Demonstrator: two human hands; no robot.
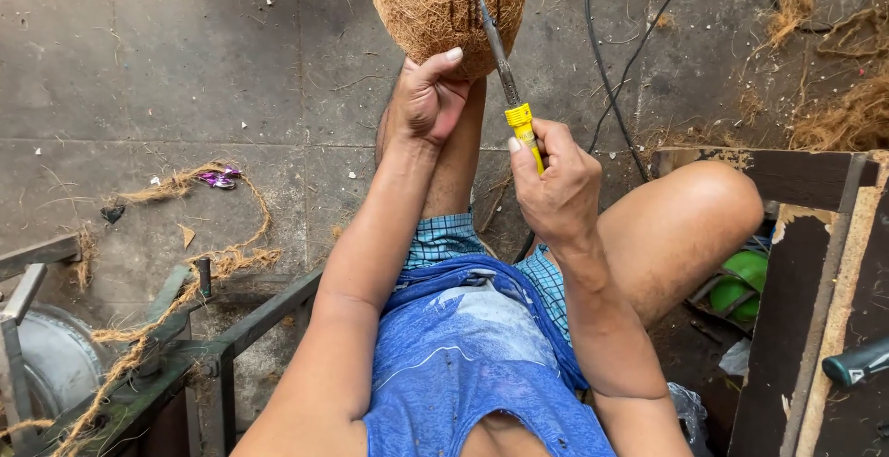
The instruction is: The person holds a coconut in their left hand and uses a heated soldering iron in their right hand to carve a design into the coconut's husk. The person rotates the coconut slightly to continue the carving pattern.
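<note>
left hand [428,98] is gripping the coir ball [448,8] from below | right hand [554,182] is clenching the yellow-handled tool [506,75], tip touching ball | floor [185,68] is lying beneath

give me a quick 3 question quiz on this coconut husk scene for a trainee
1. True or false: the right hand holds a tool with a yellow handle.
2. What does the left hand press against?
A. a green bowl
B. the coconut husk
C. the black cable
3. Fill in: the tool's metal tip touches the ____ side of the husk, as seen in the picture.

Key:
1. True
2. B
3. right
</note>
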